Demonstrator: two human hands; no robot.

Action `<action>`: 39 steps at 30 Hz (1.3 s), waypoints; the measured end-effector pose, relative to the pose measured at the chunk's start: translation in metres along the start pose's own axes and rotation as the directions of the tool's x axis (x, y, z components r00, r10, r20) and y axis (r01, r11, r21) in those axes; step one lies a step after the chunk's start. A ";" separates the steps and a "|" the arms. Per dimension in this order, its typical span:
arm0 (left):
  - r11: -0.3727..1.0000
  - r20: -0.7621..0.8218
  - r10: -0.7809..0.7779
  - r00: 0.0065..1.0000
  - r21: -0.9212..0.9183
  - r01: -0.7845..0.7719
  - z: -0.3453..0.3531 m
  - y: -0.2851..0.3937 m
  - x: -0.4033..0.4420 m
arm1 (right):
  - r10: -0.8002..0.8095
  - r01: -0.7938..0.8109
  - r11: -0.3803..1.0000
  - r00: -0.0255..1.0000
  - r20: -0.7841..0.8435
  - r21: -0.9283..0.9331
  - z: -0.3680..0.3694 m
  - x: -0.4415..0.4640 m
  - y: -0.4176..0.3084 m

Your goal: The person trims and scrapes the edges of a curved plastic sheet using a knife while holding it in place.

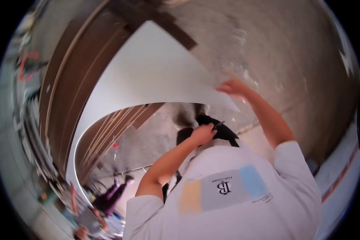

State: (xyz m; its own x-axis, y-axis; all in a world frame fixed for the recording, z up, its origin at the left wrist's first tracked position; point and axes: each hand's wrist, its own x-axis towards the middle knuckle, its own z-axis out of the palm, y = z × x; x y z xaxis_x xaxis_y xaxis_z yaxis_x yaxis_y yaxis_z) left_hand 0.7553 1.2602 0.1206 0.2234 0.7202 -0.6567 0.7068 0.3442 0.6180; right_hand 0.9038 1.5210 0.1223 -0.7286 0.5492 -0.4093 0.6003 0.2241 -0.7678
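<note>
A large white sheet [148,68] curves over brown boards, with its near end bending down at the left. My right hand [233,88] is at the sheet's right edge near its corner, fingers stretched out and slightly blurred. Whether the fingertips touch the sheet I cannot tell. In front of my waist, my left hand [204,134] is closed around a small, slim dark object [219,125]. Most of that object is hidden in the fingers, so its kind does not show.
Stacked brown boards [78,68] lie under and beside the sheet. At lower left, another person in a striped top [90,220] has an arm near the sheet's far end. Long strips [40,148] lie along the left. Clear plastic scraps [244,72] lie on the concrete floor [284,52].
</note>
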 end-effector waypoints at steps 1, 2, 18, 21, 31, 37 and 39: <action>0.997 -0.042 -0.073 0.996 -0.028 0.072 -0.010 -0.010 -0.022 | 0.113 -0.105 0.990 0.991 0.073 -0.096 0.006 -0.003 0.017; 0.988 -0.086 -0.148 0.985 -0.065 0.143 -0.016 -0.018 -0.044 | 0.255 -0.215 0.958 0.942 0.221 -0.187 -0.008 -0.013 -0.007; 0.478 -0.415 -0.819 0.395 -0.876 0.070 0.250 0.021 -0.148 | 0.055 -0.016 0.933 0.993 0.100 -0.360 0.024 0.011 0.046; 0.310 -0.310 -0.881 0.358 -0.949 -0.058 0.295 0.062 -0.155 | -0.081 0.105 0.968 0.991 0.110 -0.229 0.037 0.034 0.080; 0.280 -0.304 -0.933 0.193 -0.950 -0.139 0.376 0.121 -0.147 | -0.034 0.018 0.998 0.954 0.298 0.055 0.026 -0.070 -0.020; 0.107 -0.196 -0.952 0.236 -0.932 -0.346 0.361 0.130 -0.156 | 0.073 -0.111 0.989 0.941 0.329 0.098 0.018 -0.097 -0.028; 0.130 -0.241 -0.938 0.249 -0.911 -0.392 0.355 0.120 -0.147 | 0.063 -0.116 0.977 0.959 0.278 0.180 0.022 -0.112 -0.030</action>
State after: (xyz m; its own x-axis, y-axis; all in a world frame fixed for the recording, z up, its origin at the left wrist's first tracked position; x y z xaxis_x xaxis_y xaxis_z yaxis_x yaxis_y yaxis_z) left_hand 1.0452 0.9821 0.1381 -0.7692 0.0015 -0.6390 -0.6070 0.3111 0.7313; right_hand 0.9601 1.4347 0.1803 -0.7524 0.3171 -0.5774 0.6115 0.0105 -0.7912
